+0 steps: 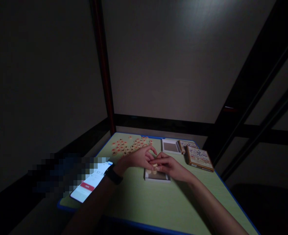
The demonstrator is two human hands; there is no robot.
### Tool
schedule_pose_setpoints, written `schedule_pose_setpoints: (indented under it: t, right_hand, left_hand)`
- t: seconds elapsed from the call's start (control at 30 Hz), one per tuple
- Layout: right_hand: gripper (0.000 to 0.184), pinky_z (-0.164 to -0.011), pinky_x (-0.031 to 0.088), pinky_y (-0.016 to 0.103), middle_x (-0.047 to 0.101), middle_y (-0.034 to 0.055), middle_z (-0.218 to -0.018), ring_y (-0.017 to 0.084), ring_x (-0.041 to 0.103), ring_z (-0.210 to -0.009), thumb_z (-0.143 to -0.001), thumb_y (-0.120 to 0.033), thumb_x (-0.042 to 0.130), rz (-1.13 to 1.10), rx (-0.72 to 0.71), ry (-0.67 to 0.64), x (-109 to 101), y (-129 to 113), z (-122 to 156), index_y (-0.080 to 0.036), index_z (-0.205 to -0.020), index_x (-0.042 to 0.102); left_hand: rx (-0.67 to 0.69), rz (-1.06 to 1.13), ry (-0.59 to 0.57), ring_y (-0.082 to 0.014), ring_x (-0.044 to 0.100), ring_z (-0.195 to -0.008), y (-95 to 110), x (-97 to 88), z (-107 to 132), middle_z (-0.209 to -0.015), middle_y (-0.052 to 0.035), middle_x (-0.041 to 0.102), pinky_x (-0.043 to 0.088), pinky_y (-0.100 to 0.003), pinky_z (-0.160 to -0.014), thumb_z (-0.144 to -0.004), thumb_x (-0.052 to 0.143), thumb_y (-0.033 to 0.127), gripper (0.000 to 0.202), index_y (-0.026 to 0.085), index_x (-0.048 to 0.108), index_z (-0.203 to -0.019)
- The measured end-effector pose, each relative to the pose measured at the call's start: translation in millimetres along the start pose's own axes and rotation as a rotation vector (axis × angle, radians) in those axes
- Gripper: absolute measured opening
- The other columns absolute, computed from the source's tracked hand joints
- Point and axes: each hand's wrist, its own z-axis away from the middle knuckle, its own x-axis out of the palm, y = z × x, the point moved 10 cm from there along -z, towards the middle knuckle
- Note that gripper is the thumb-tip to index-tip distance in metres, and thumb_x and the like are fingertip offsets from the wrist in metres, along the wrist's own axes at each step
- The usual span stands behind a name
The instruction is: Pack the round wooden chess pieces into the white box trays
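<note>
Both hands meet over the near open tray [158,180]. Right hand [172,168]: fingers and thumb appear pinched on pale round pieces [154,172], which sit between the hands, at or just above the tray; I can't resolve contact. Left hand [139,157]: curled, fingertips at the same spot; from here I cannot tell whether it grips any. Scattered loose pieces [119,147] lie beyond the left hand, the two boxes [200,158] beyond the right. Step in hand, my judgement: placing pieces in the tray. Next move calls for lowering and releasing without toppling neighbours.
</note>
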Motion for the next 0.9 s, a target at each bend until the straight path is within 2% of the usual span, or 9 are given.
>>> schedule_pose_setpoints:
  t: [0.1,0.27,0.37,0.43,0.5,0.57,0.73,0.83,0.9]
  right_hand:
    - [0.036,-0.085,0.048,0.035,0.06,0.0057,-0.093,0.019,0.057,-0.092,-0.085,-0.05,0.068,-0.102,0.031,-0.005,1,0,0,-0.022,-0.107,0.077]
    - [0.037,-0.082,0.05,0.034,0.064,0.0057,-0.091,0.019,0.061,-0.089,-0.077,-0.056,0.074,-0.188,0.091,0.106,-5,5,-1,-0.023,-0.094,0.08]
    - [0.037,-0.076,0.052,0.032,0.068,0.0064,-0.088,0.018,0.062,-0.082,-0.079,-0.054,0.072,-0.177,0.118,0.239,-18,10,2,-0.021,-0.094,0.08]
    - [0.035,-0.068,0.052,0.03,0.072,0.0058,-0.083,0.017,0.062,-0.073,-0.079,-0.05,0.072,-0.118,0.188,0.261,-19,16,5,-0.018,-0.094,0.08]
    - [0.031,-0.062,0.05,0.028,0.073,0.0039,-0.076,0.016,0.061,-0.065,-0.078,-0.044,0.072,-0.037,0.239,0.209,-13,17,6,-0.017,-0.091,0.081]
    - [0.025,-0.061,0.049,0.027,0.072,0.0018,-0.071,0.016,0.061,-0.062,-0.08,-0.039,0.07,0.04,0.225,0.147,-4,9,6,-0.018,-0.088,0.081]
    - [0.023,-0.068,0.047,0.025,0.071,0.0019,-0.072,0.016,0.063,-0.069,-0.09,-0.021,0.057,0.304,0.124,0.013,15,-13,3,-0.016,-0.076,0.075]
    - [0.019,-0.074,0.047,0.025,0.075,0.0057,-0.087,0.018,0.066,-0.082,-0.089,-0.013,0.056,0.457,0.108,-0.055,27,-13,4,-0.017,-0.082,0.073]
    - [0.018,-0.077,0.047,0.026,0.075,0.0076,-0.093,0.02,0.068,-0.087,-0.087,-0.012,0.057,0.565,0.149,-0.078,32,-6,6,-0.018,-0.087,0.074]
  left_hand:
    - [-0.015,0.063,-0.053,-0.0175,0.07,-0.072,-2,6.2,3,-0.075,0.0008,0.069,0.051,-0.026,-0.065,-0.056,0.084,0.017,0.061,0.019,0.047,-0.104]
    - [-0.019,0.146,-0.068,-0.0167,0.071,-0.076,0,7.2,11,-0.081,-0.0017,0.072,0.054,-0.029,-0.071,-0.055,0.087,0.019,0.06,0.018,0.051,-0.103]
    - [-0.012,0.151,0.042,-0.0158,0.07,-0.076,0,-9.7,11,-0.083,-0.0026,0.072,0.055,-0.03,-0.074,-0.053,0.09,0.021,0.058,0.016,0.056,-0.1]
    - [0.022,0.137,0.199,-0.0153,0.069,-0.077,-1,-30.1,10,-0.083,-0.0028,0.071,0.055,-0.03,-0.075,-0.052,0.091,0.022,0.055,0.015,0.058,-0.096]
    - [0.064,0.116,0.353,-0.0154,0.069,-0.079,-2,-48.8,10,-0.085,-0.0038,0.071,0.055,-0.03,-0.077,-0.052,0.091,0.024,0.051,0.014,0.061,-0.092]
    - [0.089,0.092,0.442,-0.0154,0.068,-0.082,-6,-59.6,10,-0.087,-0.0044,0.071,0.056,-0.031,-0.08,-0.053,0.091,0.025,0.047,0.013,0.063,-0.088]
    - [0.152,0.129,0.567,-0.0171,0.068,-0.084,-12,-74.1,11,-0.088,-0.0054,0.071,0.056,-0.034,-0.084,-0.057,0.089,0.027,0.04,0.012,0.065,-0.085]
    - [0.139,0.138,0.623,-0.0173,0.069,-0.085,-22,-75.0,10,-0.087,-0.0052,0.071,0.057,-0.034,-0.084,-0.057,0.089,0.022,0.037,0.013,0.064,-0.084]
    - [0.109,0.11,0.629,-0.0167,0.068,-0.083,-29,-70.2,6,-0.084,-0.0044,0.071,0.057,-0.032,-0.082,-0.058,0.087,0.018,0.034,0.013,0.064,-0.082]
